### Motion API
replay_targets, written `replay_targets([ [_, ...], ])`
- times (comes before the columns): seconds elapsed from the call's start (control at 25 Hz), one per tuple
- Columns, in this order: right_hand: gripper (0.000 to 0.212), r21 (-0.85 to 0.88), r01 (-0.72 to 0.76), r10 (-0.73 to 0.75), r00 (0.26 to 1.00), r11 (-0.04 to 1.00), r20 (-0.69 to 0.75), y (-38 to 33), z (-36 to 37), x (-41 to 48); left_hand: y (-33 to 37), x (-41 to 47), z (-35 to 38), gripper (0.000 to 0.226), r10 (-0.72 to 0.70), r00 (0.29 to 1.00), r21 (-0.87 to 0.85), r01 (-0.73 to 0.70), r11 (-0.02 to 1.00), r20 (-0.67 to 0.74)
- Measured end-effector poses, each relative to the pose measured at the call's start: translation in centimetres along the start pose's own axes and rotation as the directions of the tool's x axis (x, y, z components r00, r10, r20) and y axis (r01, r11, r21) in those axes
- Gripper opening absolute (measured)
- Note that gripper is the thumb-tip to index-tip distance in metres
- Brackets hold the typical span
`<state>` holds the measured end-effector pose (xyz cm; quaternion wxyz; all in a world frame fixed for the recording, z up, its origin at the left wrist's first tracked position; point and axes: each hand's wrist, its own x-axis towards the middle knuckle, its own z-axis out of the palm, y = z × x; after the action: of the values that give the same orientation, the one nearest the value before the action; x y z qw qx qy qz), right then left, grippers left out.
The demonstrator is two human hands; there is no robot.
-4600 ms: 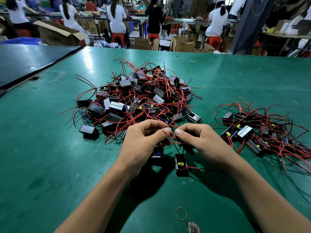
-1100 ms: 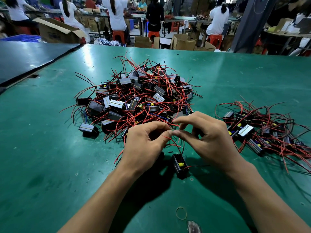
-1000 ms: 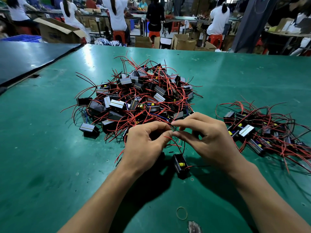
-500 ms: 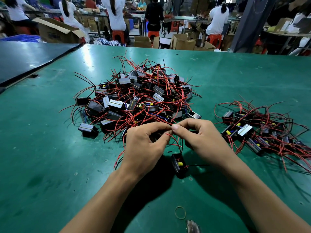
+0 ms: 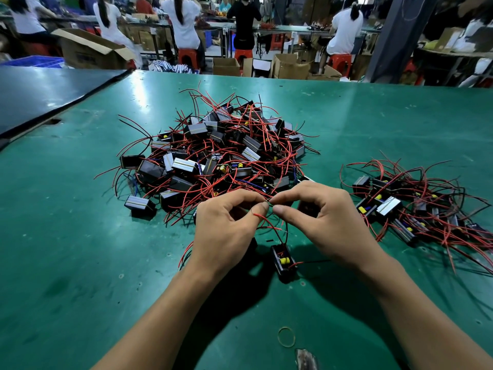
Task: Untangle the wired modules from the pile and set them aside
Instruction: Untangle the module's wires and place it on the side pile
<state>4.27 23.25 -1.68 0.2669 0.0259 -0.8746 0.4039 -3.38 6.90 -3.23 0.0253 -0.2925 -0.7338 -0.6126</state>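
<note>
Our left hand [image 5: 226,231] covers what lies under its palm; we see only a dark edge there. Where its fingers [image 5: 260,209] meet our right hand [image 5: 322,222], the wire ends [image 5: 268,201] they pinch are too thin to trace. The pile [image 5: 221,156] buries its inner modules. The set-aside bundle [image 5: 416,209] runs off the right edge. A grey scrap [image 5: 306,360] on the surface [image 5: 80,263] is cut by the bottom edge.
</note>
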Motion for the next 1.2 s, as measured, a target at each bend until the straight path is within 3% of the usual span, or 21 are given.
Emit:
replay_targets([
  [0.16,0.012,-0.115,0.142,-0.151,0.986,0.983,-0.071,0.3,0.3,0.0,-0.2,0.1,-0.1,0.009,-0.009,1.0,0.008,0.009,1.0,0.023],
  [0.28,0.012,-0.128,0.153,-0.163,0.984,0.98,-0.072,0.5,0.3,0.0,-0.1,0.0,-0.1,0.01,0.018,0.999,0.013,-0.018,1.0,0.046],
  [0.4,0.01,-0.12,0.075,-0.083,0.995,0.99,-0.063,0.3,0.6,0.0,-0.1,-0.2,0.2,0.009,0.088,0.995,0.062,-0.091,0.994,0.046],
  [0.6,0.02,0.002,-0.176,0.176,0.984,0.984,-0.032,-0.2,1.3,0.0,-0.1,-0.3,0.4,0.011,0.189,0.98,0.12,-0.194,0.974,0.056],
  [0.8,0.013,0.083,-0.216,0.221,0.974,0.973,-0.055,-0.3,1.0,-0.1,0.0,-0.3,0.6,0.01,0.113,0.993,0.04,-0.114,0.993,0.033],
  [0.88,0.007,0.094,-0.184,0.191,0.979,0.978,-0.071,-0.3,0.9,-0.1,-0.1,-0.3,0.5,0.012,0.085,0.996,0.012,-0.085,0.996,0.032],
  [1.0,0.002,-0.029,-0.054,0.051,0.995,0.998,-0.091,-0.3,0.6,-0.2,0.0,-0.2,0.4,0.01,0.022,0.999,-0.041,-0.02,0.999,0.048],
  [1.2,0.012,-0.073,0.087,-0.091,0.994,0.994,-0.066,0.3,0.3,-0.1,0.1,0.1,0.1,0.006,-0.074,0.995,-0.16,0.083,0.984,0.063],
])
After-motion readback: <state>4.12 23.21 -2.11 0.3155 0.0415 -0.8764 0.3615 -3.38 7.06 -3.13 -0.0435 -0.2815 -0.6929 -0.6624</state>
